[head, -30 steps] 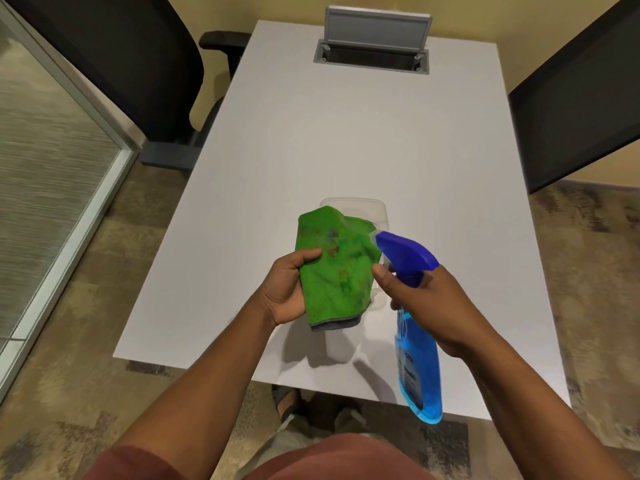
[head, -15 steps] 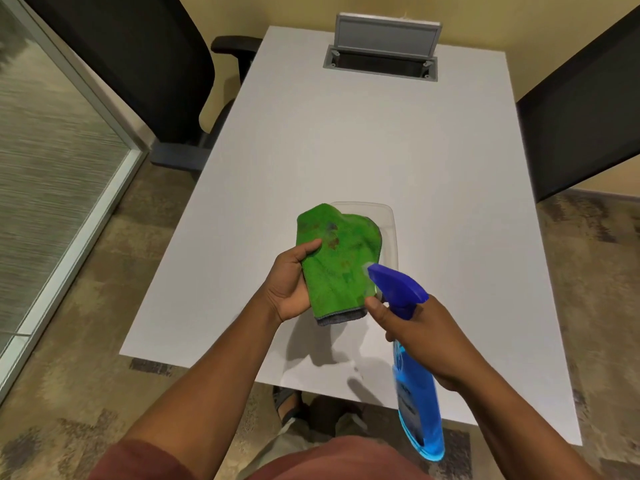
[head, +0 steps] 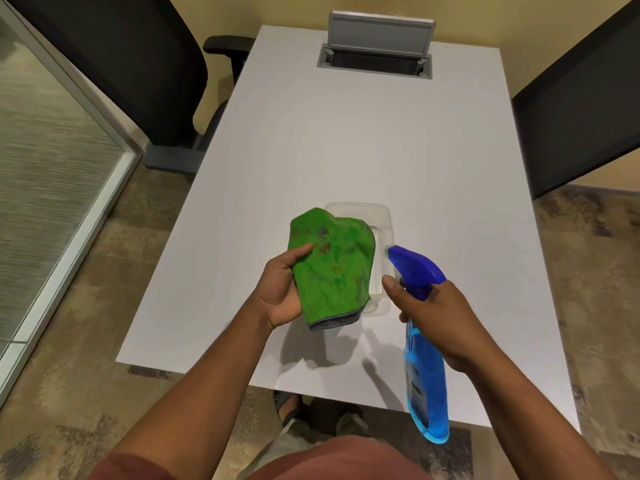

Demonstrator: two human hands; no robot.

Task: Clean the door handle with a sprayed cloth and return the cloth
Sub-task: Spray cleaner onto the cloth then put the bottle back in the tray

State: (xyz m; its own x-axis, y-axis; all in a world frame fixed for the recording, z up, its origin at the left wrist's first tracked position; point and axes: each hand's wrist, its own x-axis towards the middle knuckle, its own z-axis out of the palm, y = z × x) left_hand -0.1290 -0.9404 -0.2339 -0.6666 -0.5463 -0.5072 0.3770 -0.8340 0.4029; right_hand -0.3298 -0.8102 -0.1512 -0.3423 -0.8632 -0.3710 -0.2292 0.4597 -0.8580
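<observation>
A stained green cloth (head: 332,265) is held upright in my left hand (head: 282,289), thumb pressed on its face, above the white table (head: 346,150). My right hand (head: 429,313) grips a blue spray bottle (head: 424,368) by its neck, a finger at the trigger and the nozzle (head: 391,251) pointing left at the cloth, a short gap away. A clear plastic container (head: 375,216) sits on the table behind the cloth, partly hidden by it. No door handle is in view.
Black office chairs stand at the left (head: 138,64) and the right (head: 581,109) of the table. A grey cable box (head: 375,46) with its lid raised sits at the table's far end. A glass partition (head: 45,161) runs along the left.
The spray bottle's nozzle has drawn slightly back to the right from the cloth. The cloth stays in my left hand, and the view has shifted a little.
</observation>
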